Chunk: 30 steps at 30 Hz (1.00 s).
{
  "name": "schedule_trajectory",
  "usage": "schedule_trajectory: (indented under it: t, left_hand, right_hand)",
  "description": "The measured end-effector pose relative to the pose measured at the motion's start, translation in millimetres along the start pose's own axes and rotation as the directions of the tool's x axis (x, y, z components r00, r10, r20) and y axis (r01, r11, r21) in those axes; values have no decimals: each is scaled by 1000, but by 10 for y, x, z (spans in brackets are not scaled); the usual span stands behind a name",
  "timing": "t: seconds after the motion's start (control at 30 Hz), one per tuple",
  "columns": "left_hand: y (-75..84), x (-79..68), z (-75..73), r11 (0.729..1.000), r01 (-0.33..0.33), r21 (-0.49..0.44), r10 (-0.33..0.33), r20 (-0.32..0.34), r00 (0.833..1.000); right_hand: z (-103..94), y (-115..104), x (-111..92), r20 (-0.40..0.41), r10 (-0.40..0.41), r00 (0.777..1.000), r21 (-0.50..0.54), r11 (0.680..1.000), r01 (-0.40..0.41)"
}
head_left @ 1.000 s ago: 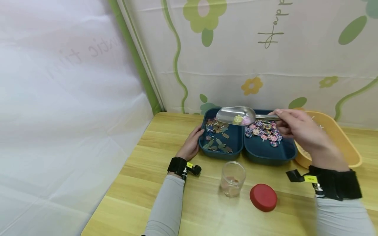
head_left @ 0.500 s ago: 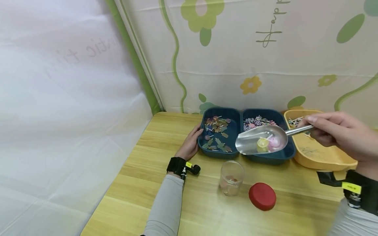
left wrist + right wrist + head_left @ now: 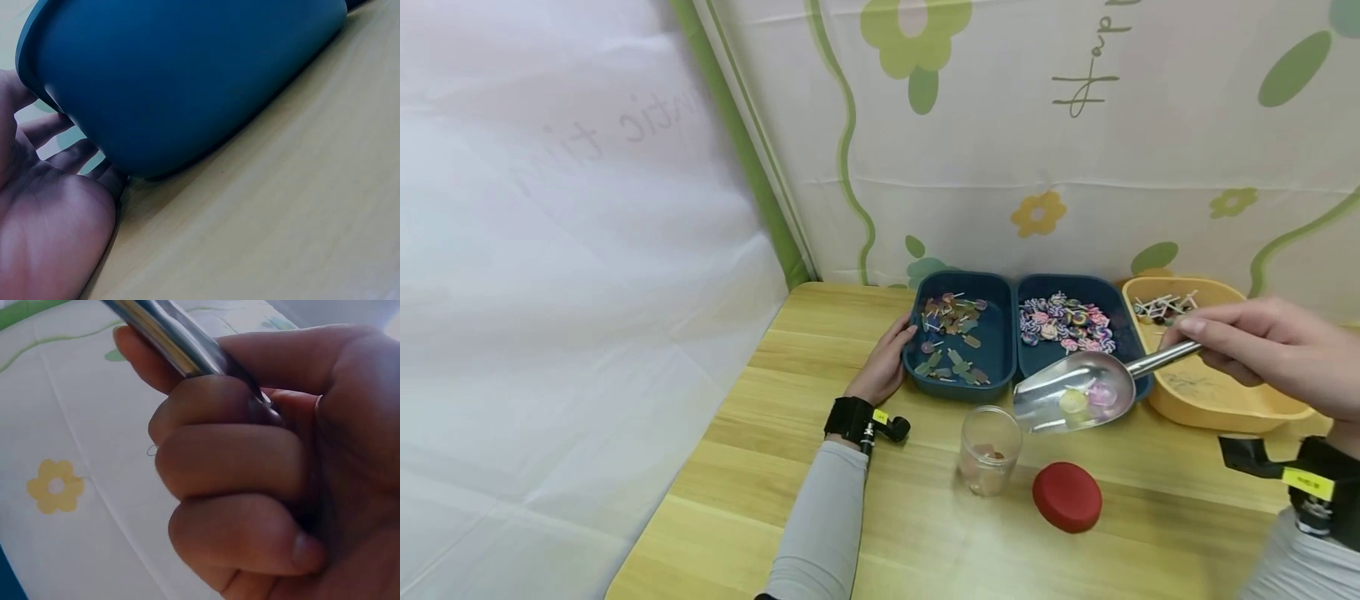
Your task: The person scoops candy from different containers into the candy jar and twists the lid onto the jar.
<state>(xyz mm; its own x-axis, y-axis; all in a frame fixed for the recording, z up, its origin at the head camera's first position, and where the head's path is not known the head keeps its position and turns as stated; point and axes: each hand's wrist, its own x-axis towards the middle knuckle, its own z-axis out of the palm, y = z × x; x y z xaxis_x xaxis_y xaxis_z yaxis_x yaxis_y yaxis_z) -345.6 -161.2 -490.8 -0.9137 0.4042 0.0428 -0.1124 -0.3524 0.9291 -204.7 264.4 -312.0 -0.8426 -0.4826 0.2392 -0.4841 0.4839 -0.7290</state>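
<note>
My right hand (image 3: 1273, 350) grips the handle of a metal scoop (image 3: 1037, 404), its fingers curled round it in the right wrist view too. A yellow candy piece (image 3: 1073, 401) and a pink one (image 3: 1102, 393) lie in the scoop, which hangs over the front of the middle blue bin (image 3: 1037, 360), right of a clear jar (image 3: 990, 450). Some brownish pieces sit at the jar's bottom. My left hand (image 3: 880, 371) rests against the outer left side of the left blue bin (image 3: 1000, 358), fingers fairly straight along its wall (image 3: 187, 81) in the left wrist view.
A red lid (image 3: 1067, 497) lies on the wooden table (image 3: 940, 550) right of the jar. Small ice-pop and lollipop pieces fill part of the left bin; swirl lollipops (image 3: 1060, 321) lie in the middle one. At right stands a yellow bin (image 3: 1225, 396) with stick pieces. A printed curtain (image 3: 962, 167) hangs behind.
My right hand has carried the scoop with its two candies from above the blue bins rightward and toward me, lower near the jar. My left hand has stayed at the left bin.
</note>
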Motion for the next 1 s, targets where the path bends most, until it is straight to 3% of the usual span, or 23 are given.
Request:
schedule_trajectory:
  t: [0.3, 0.67, 1.0]
  left_hand:
    - [-9, 11, -8, 1000, -3, 6, 3, -11, 1000]
    - [1, 5, 3, 1000, 2, 14, -2, -12, 1000]
    - [-1, -4, 12, 1000, -2, 11, 3, -25, 1000]
  right_hand:
    - [37, -74, 8, -43, 72, 996, -132, 988, -77]
    - [45, -95, -1, -45, 23, 999, -160, 987, -30]
    - [46, -120, 41, -66, 29, 997, -141, 989, -38]
